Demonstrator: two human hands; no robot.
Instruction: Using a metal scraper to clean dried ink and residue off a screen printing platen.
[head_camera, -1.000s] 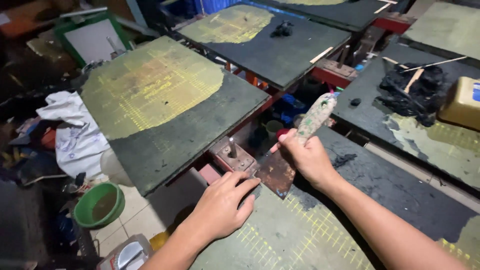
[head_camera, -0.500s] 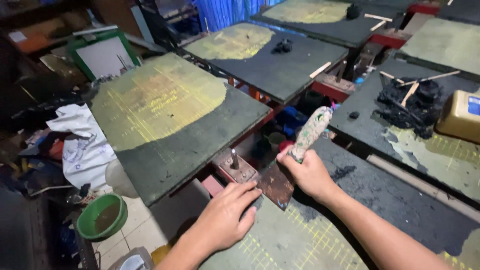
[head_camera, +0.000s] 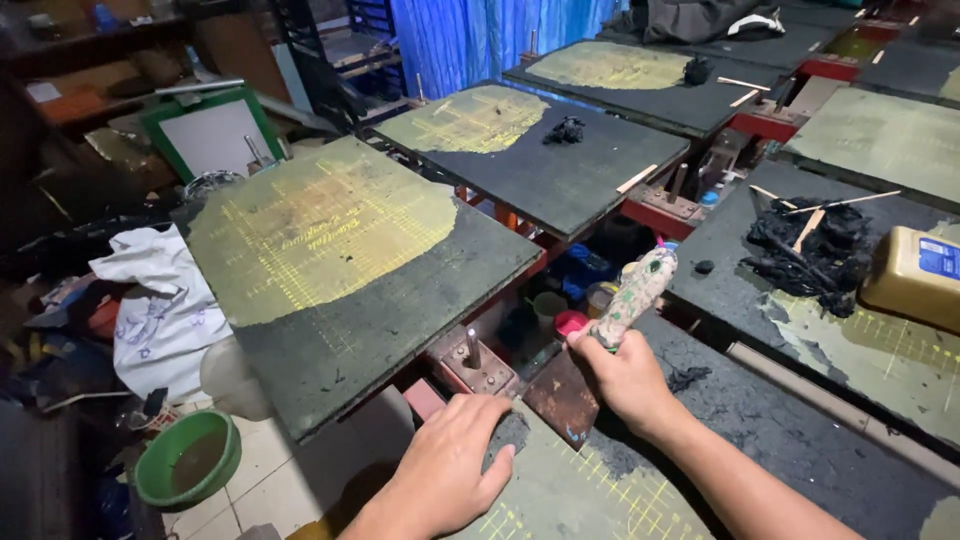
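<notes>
My right hand (head_camera: 625, 375) is closed round the paint-caked handle of a scraper (head_camera: 632, 292); its rusty flat blade (head_camera: 563, 395) rests on the near printing board (head_camera: 600, 490). My left hand (head_camera: 447, 465) lies flat on the same board's left corner, fingers spread, over a dark patch of residue (head_camera: 507, 433). The board is dark with a yellow-green grid showing where it is scraped.
More dark boards (head_camera: 340, 260) stand around, one ahead-left with a yellow-green centre. A metal bracket with a pin (head_camera: 472, 362) sits by my left hand. Black scrapings (head_camera: 805, 245) and a yellow jug (head_camera: 915, 272) lie right. A green bowl (head_camera: 188, 460) and white cloth (head_camera: 160, 310) are on the floor left.
My left hand has slid forward onto the board's corner beside the blade. The right hand still holds the scraper, blade down at the same spot.
</notes>
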